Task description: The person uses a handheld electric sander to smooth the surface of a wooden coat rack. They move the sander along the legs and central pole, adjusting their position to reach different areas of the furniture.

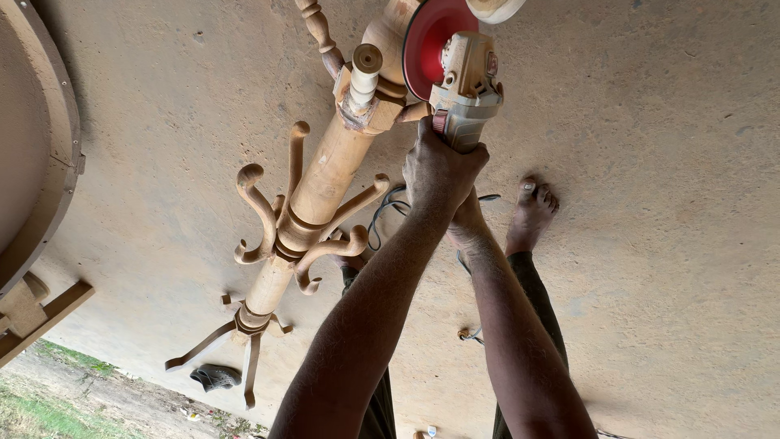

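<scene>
Near the top centre, the left hand (437, 172) wraps its fingers around a grinder (463, 97); the right hand (467, 221) grips behind. The red disc (424, 45) touches the wooden coat stand (325, 179).

Bare concrete floor (674, 162) is lying open to the right of the hands, giving wide passage; to their left the turned wooden stand (325, 175) is blocking the way, its curved hooks (258, 213) jutting outward. Below the wrists, a dark cable (382, 215) is trailing beside a bare foot (532, 213); a round wooden piece (49, 154) is crowding the far left edge.
</scene>
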### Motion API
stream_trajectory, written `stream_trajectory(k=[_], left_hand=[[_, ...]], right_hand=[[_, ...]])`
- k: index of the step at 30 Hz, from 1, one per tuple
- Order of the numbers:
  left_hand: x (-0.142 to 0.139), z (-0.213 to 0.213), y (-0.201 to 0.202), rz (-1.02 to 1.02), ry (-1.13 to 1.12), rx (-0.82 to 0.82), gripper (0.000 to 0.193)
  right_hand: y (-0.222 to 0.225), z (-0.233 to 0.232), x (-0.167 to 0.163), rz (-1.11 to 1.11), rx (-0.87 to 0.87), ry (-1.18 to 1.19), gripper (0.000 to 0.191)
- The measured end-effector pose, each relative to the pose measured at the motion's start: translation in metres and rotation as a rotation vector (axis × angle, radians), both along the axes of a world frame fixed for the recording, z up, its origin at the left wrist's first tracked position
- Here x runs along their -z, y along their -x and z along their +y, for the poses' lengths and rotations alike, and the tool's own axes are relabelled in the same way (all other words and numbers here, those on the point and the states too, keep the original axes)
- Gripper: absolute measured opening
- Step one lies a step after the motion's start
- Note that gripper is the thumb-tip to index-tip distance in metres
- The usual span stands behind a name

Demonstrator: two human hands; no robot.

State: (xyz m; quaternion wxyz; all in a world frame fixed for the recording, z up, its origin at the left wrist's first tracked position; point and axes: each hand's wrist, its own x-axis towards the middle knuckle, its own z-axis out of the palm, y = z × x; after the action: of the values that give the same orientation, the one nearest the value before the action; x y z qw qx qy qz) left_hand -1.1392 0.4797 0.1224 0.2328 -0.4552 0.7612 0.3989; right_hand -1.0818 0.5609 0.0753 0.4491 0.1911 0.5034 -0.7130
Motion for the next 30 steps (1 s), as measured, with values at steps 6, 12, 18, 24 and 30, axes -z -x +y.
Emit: stream_trajectory(k=[6,12,18,24,30], left_hand=[[-0.011,-0.005,-0.001,0.033,0.028,0.009,0.072],[-0.015,-0.007,0.005,0.032,0.023,-0.022,0.071],[-0.022,-0.006,0.013,-0.016,0.029,0.017,0.069],[-0.036,-0.004,0.012,0.004,0.0,0.037,0.071],[-0.082,0.009,-0.047,0.07,-0.107,0.012,0.068]], right_hand=[[0.003,-0.004,-0.013,0.24,-0.124,-0.033,0.068],[0.014,-0.007,-0.019,0.407,-0.248,-0.129,0.068],[0.019,-0.012,-0.033,0.018,0.06,0.111,0.079],[0.02,-0.008,-0.051,0.04,-0.053,-0.03,0.071],[-0.033,0.009,-0.095,0.269,-0.138,-0.051,0.068]])
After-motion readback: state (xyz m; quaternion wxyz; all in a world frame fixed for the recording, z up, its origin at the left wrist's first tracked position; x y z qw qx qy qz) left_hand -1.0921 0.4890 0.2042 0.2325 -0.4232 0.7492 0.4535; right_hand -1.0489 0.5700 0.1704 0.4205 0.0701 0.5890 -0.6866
